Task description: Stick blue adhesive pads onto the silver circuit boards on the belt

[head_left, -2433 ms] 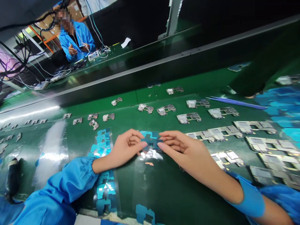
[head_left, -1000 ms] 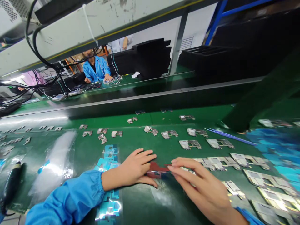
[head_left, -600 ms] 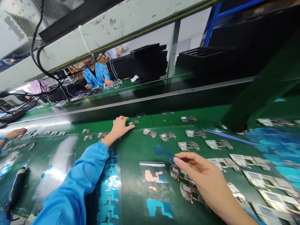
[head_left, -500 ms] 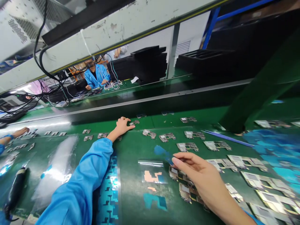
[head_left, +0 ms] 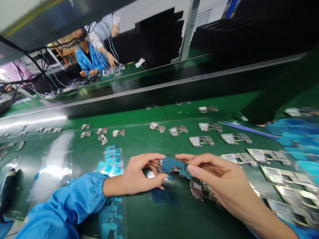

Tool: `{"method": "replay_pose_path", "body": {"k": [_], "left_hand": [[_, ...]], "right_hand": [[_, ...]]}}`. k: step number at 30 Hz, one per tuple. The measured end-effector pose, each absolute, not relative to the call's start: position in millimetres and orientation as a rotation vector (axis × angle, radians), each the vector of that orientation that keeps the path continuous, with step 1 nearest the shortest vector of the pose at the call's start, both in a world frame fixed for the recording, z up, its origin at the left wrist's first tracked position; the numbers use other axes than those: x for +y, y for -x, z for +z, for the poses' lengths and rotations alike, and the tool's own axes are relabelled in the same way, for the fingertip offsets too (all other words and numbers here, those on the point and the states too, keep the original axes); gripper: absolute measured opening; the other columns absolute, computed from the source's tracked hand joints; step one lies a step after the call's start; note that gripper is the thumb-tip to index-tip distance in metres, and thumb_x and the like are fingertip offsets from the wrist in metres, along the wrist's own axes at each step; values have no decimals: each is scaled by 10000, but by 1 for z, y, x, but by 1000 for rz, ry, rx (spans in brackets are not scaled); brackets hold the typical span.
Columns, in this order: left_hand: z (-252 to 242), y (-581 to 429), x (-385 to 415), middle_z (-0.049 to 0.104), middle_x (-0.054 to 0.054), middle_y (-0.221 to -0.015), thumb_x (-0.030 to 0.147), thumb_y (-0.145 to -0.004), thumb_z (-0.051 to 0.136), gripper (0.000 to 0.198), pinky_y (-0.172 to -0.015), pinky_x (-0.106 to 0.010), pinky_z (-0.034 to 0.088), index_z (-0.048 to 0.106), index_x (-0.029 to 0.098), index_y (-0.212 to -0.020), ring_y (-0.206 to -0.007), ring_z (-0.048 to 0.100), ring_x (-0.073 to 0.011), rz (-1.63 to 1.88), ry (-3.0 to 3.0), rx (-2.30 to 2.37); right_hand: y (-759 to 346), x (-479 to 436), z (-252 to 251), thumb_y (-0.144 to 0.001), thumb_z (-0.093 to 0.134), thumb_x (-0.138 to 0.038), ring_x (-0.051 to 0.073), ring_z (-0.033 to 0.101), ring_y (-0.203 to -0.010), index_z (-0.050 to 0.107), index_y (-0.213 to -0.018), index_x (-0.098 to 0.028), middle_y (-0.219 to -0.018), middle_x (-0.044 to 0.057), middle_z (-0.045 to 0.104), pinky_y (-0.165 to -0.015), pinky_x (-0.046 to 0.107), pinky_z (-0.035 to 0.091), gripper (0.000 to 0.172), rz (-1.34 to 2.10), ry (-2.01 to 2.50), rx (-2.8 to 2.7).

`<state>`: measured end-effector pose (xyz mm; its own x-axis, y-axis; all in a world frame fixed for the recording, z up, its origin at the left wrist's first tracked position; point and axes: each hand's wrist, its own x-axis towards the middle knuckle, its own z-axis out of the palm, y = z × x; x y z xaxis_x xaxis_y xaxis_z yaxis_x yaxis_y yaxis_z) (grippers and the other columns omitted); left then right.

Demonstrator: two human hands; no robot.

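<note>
My left hand (head_left: 139,174) and my right hand (head_left: 219,179) meet over the green bench mat (head_left: 154,212). Between the fingertips of both sits a small circuit board (head_left: 164,166) with a blue film piece (head_left: 174,165) lying over it. The left thumb and fingers pinch the board's left end. The right thumb and forefinger pinch the film at its right end. A strip of blue film pieces on clear backing (head_left: 112,162) lies just left of my left wrist. More small boards (head_left: 201,191) lie under my right hand.
Rows of small metal-shielded boards (head_left: 201,141) cover the mat ahead and to the right. A purple stick tool (head_left: 249,129) lies at the right. Clear plastic sheets (head_left: 52,166) lie at the left. People in blue coats (head_left: 87,58) work at a far bench.
My left hand reached out to the far row of boards, then came back holding a board. My right hand brought the blue film to it. The view tilted downward.
</note>
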<state>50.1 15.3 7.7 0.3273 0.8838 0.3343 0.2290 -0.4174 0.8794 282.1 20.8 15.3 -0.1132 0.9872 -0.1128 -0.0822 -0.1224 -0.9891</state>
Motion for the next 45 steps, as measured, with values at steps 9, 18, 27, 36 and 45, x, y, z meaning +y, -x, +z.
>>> {"method": "replay_pose_path", "body": {"k": [9,18,27,36,45], "left_hand": [[-3,-51,17,759,-63,-834,258,-773,809,435,-590,-222,617,709,149,-1182,-610,681,-131,1040,-1827,966],[0,-55,13,783,-62,-875,225,-795,793,458,-661,-258,672,666,160,-1230,-690,753,-163,981,-1620,965],[-1,-54,12,768,-65,-899,201,-795,799,478,-629,-282,688,634,158,-1241,-702,783,-199,937,-1560,1005],[-3,-54,12,779,-83,-917,222,-813,799,455,-662,-289,686,634,159,-1232,-708,787,-204,936,-1579,979],[-3,-55,11,753,-46,-797,299,-814,807,408,-589,-293,681,656,164,-1168,-642,759,-187,919,-1534,1044]], "right_hand": [[-279,14,15,-689,869,-489,105,574,-459,752,-675,-213,-786,61,747,-430,217,487,299,1434,1364,-1253],[-285,19,6,-663,885,-472,137,623,-508,767,-689,-233,-700,46,735,-498,219,542,267,1351,1372,-1309],[-283,19,6,-684,859,-491,149,604,-478,765,-684,-234,-654,49,714,-452,236,529,274,1349,1375,-1322],[-282,20,8,-699,839,-466,146,623,-492,769,-686,-238,-638,43,714,-468,221,529,239,1332,1376,-1319],[-280,22,21,-685,812,-447,151,585,-423,752,-640,-239,-567,35,681,-361,231,458,221,1342,1409,-1340]]}}
